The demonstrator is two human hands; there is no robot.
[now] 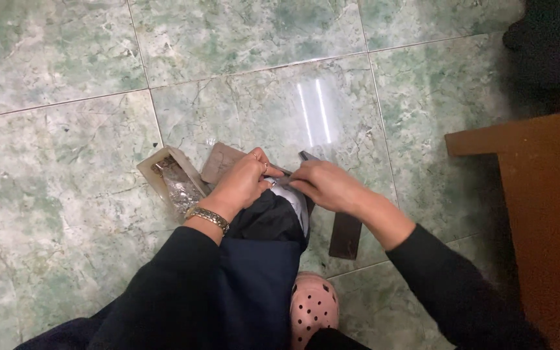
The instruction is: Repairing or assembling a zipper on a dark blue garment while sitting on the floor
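My left hand (244, 180), with a gold bracelet at the wrist, and my right hand (328, 186) meet over my raised knee, both pinching a small grey and silvery thing (291, 193) between them. What that thing is stays unclear, since my fingers hide most of it. Both arms wear dark sleeves. A dark flat strip (346, 234) lies on the floor under my right wrist.
An open cardboard box (163, 170) with shiny metal bits inside sits on the green marble floor left of my hands, its brown flap (220, 161) folded out. A pink perforated clog (312, 308) covers my foot. A brown wooden cabinet (546, 214) stands at the right.
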